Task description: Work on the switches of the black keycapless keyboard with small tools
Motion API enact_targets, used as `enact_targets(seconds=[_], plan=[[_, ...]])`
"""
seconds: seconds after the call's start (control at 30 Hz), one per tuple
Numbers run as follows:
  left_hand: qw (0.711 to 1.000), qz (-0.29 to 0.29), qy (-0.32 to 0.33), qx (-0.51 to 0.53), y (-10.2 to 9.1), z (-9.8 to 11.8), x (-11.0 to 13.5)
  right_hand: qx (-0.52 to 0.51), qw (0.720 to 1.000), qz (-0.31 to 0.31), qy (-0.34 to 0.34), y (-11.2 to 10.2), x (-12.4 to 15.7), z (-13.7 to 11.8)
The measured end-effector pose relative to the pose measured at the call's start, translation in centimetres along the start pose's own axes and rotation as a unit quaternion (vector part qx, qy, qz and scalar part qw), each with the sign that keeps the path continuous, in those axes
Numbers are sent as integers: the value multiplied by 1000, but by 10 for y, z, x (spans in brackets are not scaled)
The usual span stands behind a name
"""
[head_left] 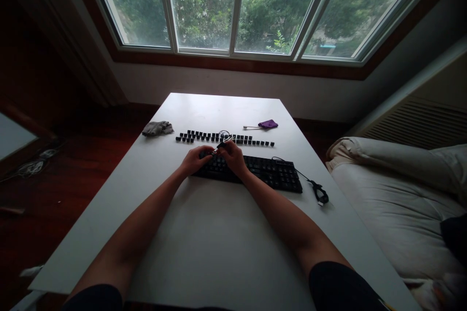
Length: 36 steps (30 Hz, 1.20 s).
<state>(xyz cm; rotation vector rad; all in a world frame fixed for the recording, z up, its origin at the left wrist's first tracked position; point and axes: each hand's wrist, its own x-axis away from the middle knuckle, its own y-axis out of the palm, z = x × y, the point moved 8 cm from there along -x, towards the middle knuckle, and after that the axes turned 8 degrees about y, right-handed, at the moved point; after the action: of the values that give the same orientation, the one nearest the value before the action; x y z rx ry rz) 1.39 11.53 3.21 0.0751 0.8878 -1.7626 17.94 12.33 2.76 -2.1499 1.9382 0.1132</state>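
Note:
A black keyboard point(270, 172) lies across the white table in front of me, partly hidden by my hands. My right hand point(232, 155) is over its upper left part, fingers pinched round a slim dark tool point(223, 144) with shiny metal parts. Close beside it, my left hand point(197, 159) has its fingers drawn together at the tool's lower end. What those left fingers hold, if anything, is too small to tell. Just behind the keyboard, several loose black keycaps point(204, 136) stand in rows.
A grey cloth point(158, 129) lies at the table's left edge. Back right are a purple cloth point(268, 124) and a thin stick point(251, 128). The bundled USB cable point(319, 192) rests right of the keyboard. Beyond the table's right edge is a pale padded seat point(379, 204).

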Motion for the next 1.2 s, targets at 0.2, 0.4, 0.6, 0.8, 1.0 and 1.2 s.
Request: enact_targets(seconds=[0.2,0.4,0.6,0.8,1.0,1.2], plan=[[999,-6,-4,32,1,7,0,7,1000,2,3,3,1,1],[998,15,-12,64,3,4,2,-30,999,-3,31,4,-4,10],[998,19,8,56,5,5,2,-60,995,-8,74,3,-10,20],[997,-31,47,-55,5,13,1,-62,993,-8,103,1,-11,25],[978,-63,92,-174,10,16,1,-44,994,-10,97,3,-11,28],[965,-32,159,-208,9,27,2,-41,994,-24,101,5,-13,30]])
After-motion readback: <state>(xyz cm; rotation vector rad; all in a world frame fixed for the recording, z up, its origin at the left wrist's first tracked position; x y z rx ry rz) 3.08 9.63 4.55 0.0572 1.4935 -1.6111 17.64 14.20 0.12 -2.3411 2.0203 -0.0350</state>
